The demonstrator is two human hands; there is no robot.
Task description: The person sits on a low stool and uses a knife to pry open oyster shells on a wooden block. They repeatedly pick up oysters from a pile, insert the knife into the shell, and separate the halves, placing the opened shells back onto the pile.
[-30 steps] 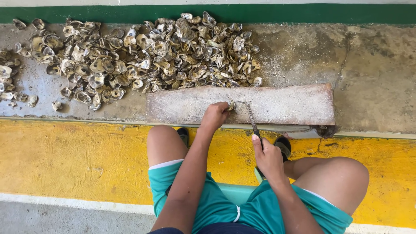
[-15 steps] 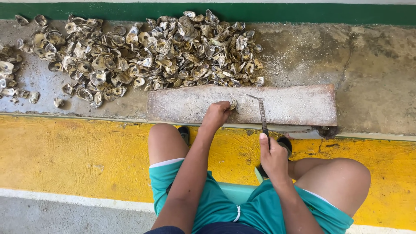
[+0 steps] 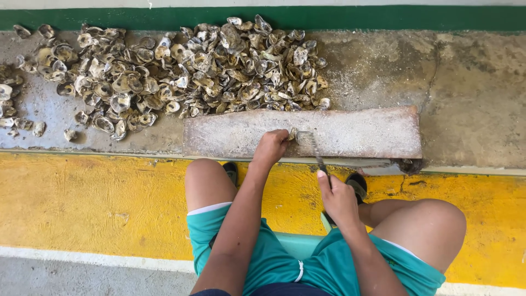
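Head view: at the frame's centre, the left hand is closing around an oyster and pinning it to the worn wooden board, apparently to keep it steady. Just right and lower, the right hand is wrapping fully around a shucking knife, its blade angling up toward the shell. A heap of opened oyster shells is lying across the upper left on the concrete ledge.

Single head camera looking steeply down from above the seated person, fairly close, taking in knees, a stone slab and shell pile ahead.
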